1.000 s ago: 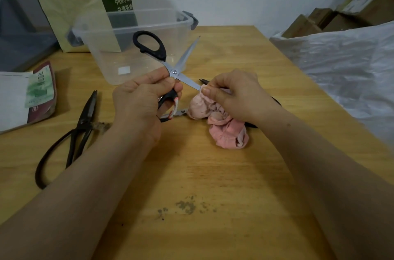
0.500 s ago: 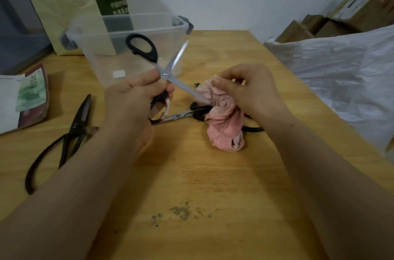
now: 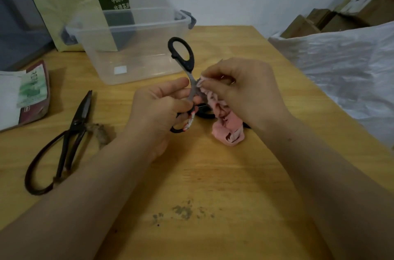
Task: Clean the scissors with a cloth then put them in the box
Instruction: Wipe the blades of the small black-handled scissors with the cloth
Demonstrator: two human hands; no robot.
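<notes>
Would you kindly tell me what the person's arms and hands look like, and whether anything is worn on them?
The left forearm and right forearm are bare to the frame edge, with no sleeves. The left hand and right hand wear no gloves, and no ring, watch or bracelet shows.

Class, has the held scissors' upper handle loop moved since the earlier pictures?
Yes: the handle loop swung right, from the clear box's front middle toward its right corner.

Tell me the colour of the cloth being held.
The cloth is pink, seen in the head view.
</notes>
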